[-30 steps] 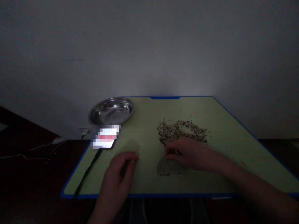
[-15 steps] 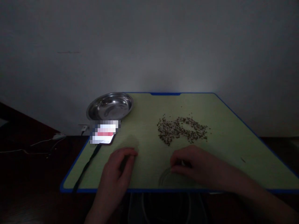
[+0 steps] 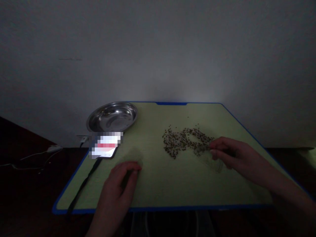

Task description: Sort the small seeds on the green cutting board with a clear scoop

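Small dark seeds or beans, mixed with pale grains (image 3: 175, 141), lie spread over the pale green table (image 3: 158, 187). My right hand (image 3: 229, 151) is at the right edge of the spread, with thumb and fingers pinched on a clear round dish-like thing (image 3: 216, 166). Its outline is faint, and some dark bits show around it. Near the front left of the table is my left hand (image 3: 120, 181), thumb and forefinger tips pressed together. Whatever is between them, if anything, cannot be made out in the dim light.
A shiny steel basin (image 3: 113, 117) stands at the back left. In front of it lies a lit phone (image 3: 106, 148), its screen blurred, with a dark strap (image 3: 85, 182) running to the front edge. White cables (image 3: 54, 149) lie left of the table; a wall rises behind.
My right hand has moved right and away from me, from the front of the table to the seeds, and the clear round thing went with it. My left hand stays pinched; the view shifted slightly.
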Available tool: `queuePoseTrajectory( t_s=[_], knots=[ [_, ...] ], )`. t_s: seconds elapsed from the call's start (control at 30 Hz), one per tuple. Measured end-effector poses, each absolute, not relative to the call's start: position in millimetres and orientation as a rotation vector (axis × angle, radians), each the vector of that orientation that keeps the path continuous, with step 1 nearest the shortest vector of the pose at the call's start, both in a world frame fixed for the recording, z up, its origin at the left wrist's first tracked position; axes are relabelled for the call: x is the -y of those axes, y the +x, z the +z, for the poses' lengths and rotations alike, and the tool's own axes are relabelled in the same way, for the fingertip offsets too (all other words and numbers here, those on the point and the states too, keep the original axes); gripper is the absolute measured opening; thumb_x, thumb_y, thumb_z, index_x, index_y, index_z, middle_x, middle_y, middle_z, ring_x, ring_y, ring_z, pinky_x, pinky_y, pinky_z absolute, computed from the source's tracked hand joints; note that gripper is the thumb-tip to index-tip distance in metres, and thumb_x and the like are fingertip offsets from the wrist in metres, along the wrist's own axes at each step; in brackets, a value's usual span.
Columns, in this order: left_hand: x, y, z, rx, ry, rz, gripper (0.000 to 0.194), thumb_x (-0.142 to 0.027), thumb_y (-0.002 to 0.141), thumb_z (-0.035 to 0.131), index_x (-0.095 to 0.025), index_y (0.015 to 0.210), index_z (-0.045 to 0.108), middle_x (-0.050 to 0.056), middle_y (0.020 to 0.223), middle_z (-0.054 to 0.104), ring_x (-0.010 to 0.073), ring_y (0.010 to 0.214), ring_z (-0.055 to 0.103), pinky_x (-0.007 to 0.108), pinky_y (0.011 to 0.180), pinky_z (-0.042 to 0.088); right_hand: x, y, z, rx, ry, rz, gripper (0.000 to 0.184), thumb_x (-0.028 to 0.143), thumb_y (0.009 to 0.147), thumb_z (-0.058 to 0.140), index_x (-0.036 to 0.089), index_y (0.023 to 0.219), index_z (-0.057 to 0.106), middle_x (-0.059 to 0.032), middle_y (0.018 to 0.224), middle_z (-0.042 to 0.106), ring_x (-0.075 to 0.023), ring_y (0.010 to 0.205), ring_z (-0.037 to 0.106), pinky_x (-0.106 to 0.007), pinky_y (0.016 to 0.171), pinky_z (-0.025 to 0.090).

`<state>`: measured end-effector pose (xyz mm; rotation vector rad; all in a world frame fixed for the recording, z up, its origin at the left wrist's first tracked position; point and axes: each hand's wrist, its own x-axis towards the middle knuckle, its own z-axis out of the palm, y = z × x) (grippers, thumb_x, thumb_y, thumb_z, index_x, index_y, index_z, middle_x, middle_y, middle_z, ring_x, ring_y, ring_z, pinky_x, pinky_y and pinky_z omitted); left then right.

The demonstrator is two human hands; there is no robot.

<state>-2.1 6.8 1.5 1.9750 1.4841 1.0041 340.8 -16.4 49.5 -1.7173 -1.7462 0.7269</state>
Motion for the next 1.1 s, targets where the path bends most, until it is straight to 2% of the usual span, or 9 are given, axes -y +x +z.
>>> queuePoseTrajectory(
  t_s=[0.1, 0.2, 0.3, 0.47, 0.63, 0.77, 0.87, 1.0, 1.1],
  knots=[
    [-6.9, -3.2, 0.0, -1.502, 1.976, 0.999, 0.021, -0.040, 0.087, 0.054, -0.026, 0.089, 0.070, 0.006, 0.099, 0.074, 0.0262, 0.093, 0.069, 0.044, 0.083, 0.055, 8.8, 320.6, 51.6, 1.895, -1.711, 0.687, 0.019, 0.033, 0.087, 0.057, 0.021, 0.095, 0.069, -0.0051, 0.084, 0.072, -0.0159, 0.063, 0.061, -0.029, 0.056, 0.045],
    [-7.3, -4.2, -1.8, -1.506, 1.988, 1.004, 0.022, -0.040, 0.087, 0.054, -0.026, 0.088, 0.070, 0.007, 0.098, 0.075, 0.0261, 0.092, 0.070, 0.044, 0.082, 0.056, 0.8, 288.8, 52.8, 2.109, -1.632, 0.730, 0.021, 0.024, 0.089, 0.056, 0.021, 0.103, 0.071, -0.0033, 0.082, 0.074, -0.0152, 0.064, 0.062, -0.028, 0.059, 0.044],
    [-8.1, -4.8, -3.1, -1.502, 1.994, 1.013, 0.022, -0.041, 0.087, 0.054, -0.025, 0.087, 0.070, 0.007, 0.095, 0.075, 0.0261, 0.090, 0.070, 0.045, 0.082, 0.057, -10.3, 261.3, 52.1, 2.285, -1.533, 0.630, 0.018, 0.018, 0.087, 0.058, 0.022, 0.095, 0.073, -0.0023, 0.081, 0.074, -0.0152, 0.067, 0.063, -0.027, 0.062, 0.041],
    [-9.5, -5.2, -4.4, -1.525, 1.973, 0.991, 0.026, -0.044, 0.086, 0.053, -0.025, 0.088, 0.071, 0.006, 0.096, 0.076, 0.0270, 0.091, 0.071, 0.047, 0.083, 0.057, -40.8, 248.0, 46.1, 2.330, -1.583, 0.478, 0.014, 0.020, 0.086, 0.059, 0.020, 0.085, 0.073, -0.0042, 0.077, 0.074, -0.0166, 0.070, 0.063, -0.027, 0.063, 0.037],
    [-9.8, -8.4, -7.4, -1.503, 1.985, 0.986, 0.027, -0.046, 0.087, 0.053, -0.026, 0.090, 0.070, 0.006, 0.099, 0.075, 0.0268, 0.094, 0.070, 0.046, 0.084, 0.057, -66.0, 275.4, 40.0, 2.219, -1.690, 0.433, 0.014, 0.021, 0.084, 0.058, 0.019, 0.087, 0.072, -0.0047, 0.075, 0.072, -0.0165, 0.066, 0.061, -0.028, 0.060, 0.036],
    [-9.7, -10.3, -9.8, -1.488, 2.011, 0.971, 0.026, -0.045, 0.089, 0.052, -0.027, 0.093, 0.070, 0.006, 0.103, 0.074, 0.0259, 0.098, 0.070, 0.045, 0.087, 0.057, -71.8, 310.1, 36.5, 2.090, -1.781, 0.440, 0.017, 0.025, 0.084, 0.057, 0.017, 0.086, 0.072, -0.0072, 0.077, 0.072, -0.0185, 0.069, 0.062, -0.029, 0.061, 0.039],
    [-10.5, -8.5, -9.5, -1.506, 1.999, 1.000, 0.026, -0.045, 0.087, 0.053, -0.027, 0.092, 0.071, 0.006, 0.100, 0.075, 0.0263, 0.095, 0.071, 0.046, 0.085, 0.058, -73.7, 339.1, 37.2, 1.985, -1.817, 0.495, 0.016, 0.028, 0.082, 0.057, 0.018, 0.083, 0.070, -0.0058, 0.075, 0.071, -0.0174, 0.067, 0.062, -0.028, 0.060, 0.042],
    [-12.1, -7.5, -9.2, -1.517, 1.998, 1.044, 0.027, -0.047, 0.086, 0.052, -0.028, 0.089, 0.072, 0.005, 0.098, 0.076, 0.0267, 0.093, 0.071, 0.046, 0.084, 0.059, -79.7, 385.4, 43.9, 1.766, -1.922, 0.617, 0.021, 0.033, 0.087, 0.052, 0.017, 0.089, 0.064, -0.0034, 0.071, 0.071, -0.0110, 0.044, 0.053, -0.025, 0.045, 0.042],
    [-13.0, -10.5, -11.9, -1.516, 2.016, 1.046, 0.028, -0.049, 0.086, 0.052, -0.029, 0.090, 0.072, 0.005, 0.098, 0.076, 0.0267, 0.092, 0.072, 0.046, 0.082, 0.060, -85.8, 418.4, 46.4, 1.611, -2.046, 0.655, 0.019, 0.030, 0.091, 0.051, 0.015, 0.088, 0.062, -0.0032, 0.071, 0.070, -0.0083, 0.038, 0.048, -0.025, 0.042, 0.041]
  ],
)
